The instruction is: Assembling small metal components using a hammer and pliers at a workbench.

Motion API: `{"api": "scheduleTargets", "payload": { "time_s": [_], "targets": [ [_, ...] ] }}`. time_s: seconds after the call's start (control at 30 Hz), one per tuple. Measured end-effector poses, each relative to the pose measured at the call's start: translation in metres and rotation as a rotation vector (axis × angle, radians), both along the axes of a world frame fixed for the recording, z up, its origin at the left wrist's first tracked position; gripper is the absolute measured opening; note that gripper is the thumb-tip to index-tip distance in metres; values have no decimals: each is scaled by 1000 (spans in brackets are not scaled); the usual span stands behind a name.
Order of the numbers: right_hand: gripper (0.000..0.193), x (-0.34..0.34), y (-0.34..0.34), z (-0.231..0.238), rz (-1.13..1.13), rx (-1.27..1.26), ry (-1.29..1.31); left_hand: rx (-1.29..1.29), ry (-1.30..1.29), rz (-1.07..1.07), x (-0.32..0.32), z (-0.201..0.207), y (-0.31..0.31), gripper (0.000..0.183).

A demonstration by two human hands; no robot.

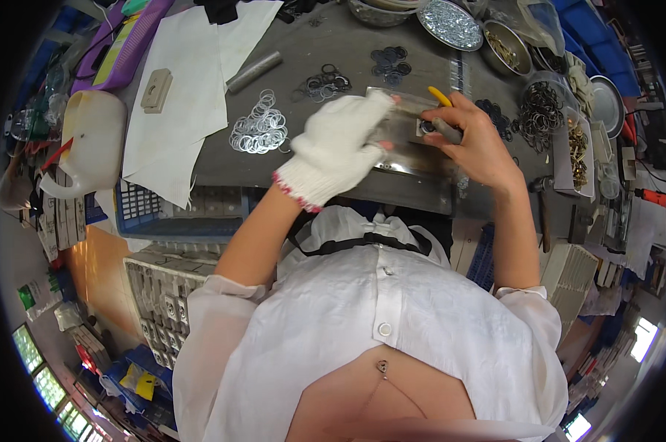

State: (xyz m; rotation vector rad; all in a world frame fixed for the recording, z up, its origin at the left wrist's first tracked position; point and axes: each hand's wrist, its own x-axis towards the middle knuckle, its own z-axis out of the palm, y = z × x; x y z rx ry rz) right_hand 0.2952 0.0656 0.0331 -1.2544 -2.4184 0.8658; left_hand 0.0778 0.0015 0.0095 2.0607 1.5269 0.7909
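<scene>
My left hand [340,144], in a white knitted glove with bare fingertips, is closed on the left edge of a shiny flat metal plate [414,160]. Over the plate's right part, my bare right hand [480,144] has its fingers curled round a tool with a yellow handle [440,96]. A grey rounded piece [448,131] sticks out between those fingers; whether it belongs to the same tool I cannot tell. Beneath the fingertips is a small dark round part [427,127] on the plate. Silver rings [259,129] lie piled left of the glove, with dark rings [327,82] beyond it.
More black rings [390,62] lie farther back. Bowls of small metal parts [451,26] stand at the back right, beside a tub of black rings [543,103] and a box of brass pieces [577,155]. A metal rod [255,71] and white jug [93,136] are left.
</scene>
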Motion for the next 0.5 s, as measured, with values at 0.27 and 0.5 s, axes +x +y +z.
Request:
{"api": "scheduleTargets", "payload": {
  "time_s": [0.27,0.5],
  "targets": [
    [32,0,-3,7,-50,-28,-54,94,-183,367,-93,-1,-68,52],
    [31,-13,3,25,1,-9,-193,38,-403,681,-145,-10,-116,63]
  ]
}}
